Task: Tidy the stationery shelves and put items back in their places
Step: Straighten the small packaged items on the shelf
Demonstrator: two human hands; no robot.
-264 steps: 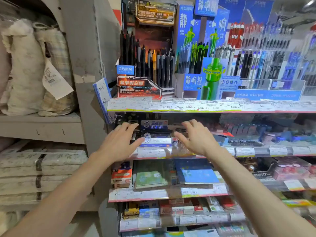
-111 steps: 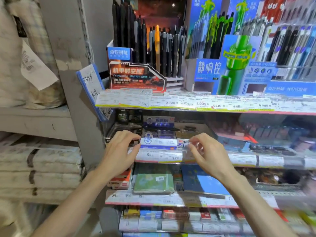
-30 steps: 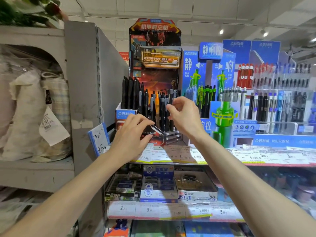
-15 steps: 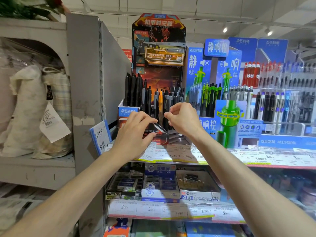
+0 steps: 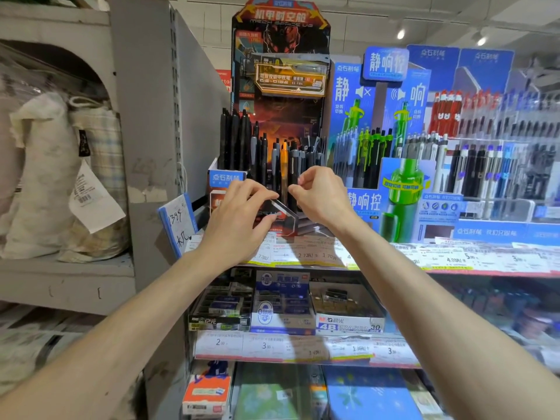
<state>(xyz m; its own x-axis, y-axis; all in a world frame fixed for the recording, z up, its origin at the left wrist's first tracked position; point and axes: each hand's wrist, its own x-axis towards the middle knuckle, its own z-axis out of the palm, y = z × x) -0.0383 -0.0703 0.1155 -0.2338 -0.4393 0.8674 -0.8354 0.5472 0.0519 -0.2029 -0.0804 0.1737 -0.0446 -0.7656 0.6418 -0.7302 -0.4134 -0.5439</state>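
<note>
The dark pen display stand (image 5: 280,95) sits at the left end of the top shelf, hard against the grey upright panel (image 5: 145,131) on its left and the blue pen display (image 5: 381,131) on its right, so the only open room is in front, above the strip of price labels (image 5: 306,256) along the shelf edge. The pens in the stand (image 5: 266,159) are upright, long axes vertical, tips down in the tiers, rows stepping up toward the back. Both forearms reach up and forward from below, the hands nearly meeting in front of the lower tiers. The left hand (image 5: 239,219) has fingers curled over the stand's angled front card, thumb under its edge, gripping it. The right hand (image 5: 321,195) is bent at the wrist with thumb and forefinger pinched around the lower barrel of one dark pen (image 5: 292,177) near an orange pen (image 5: 284,165). Below, eraser boxes (image 5: 285,304) fill the next shelf.
</note>
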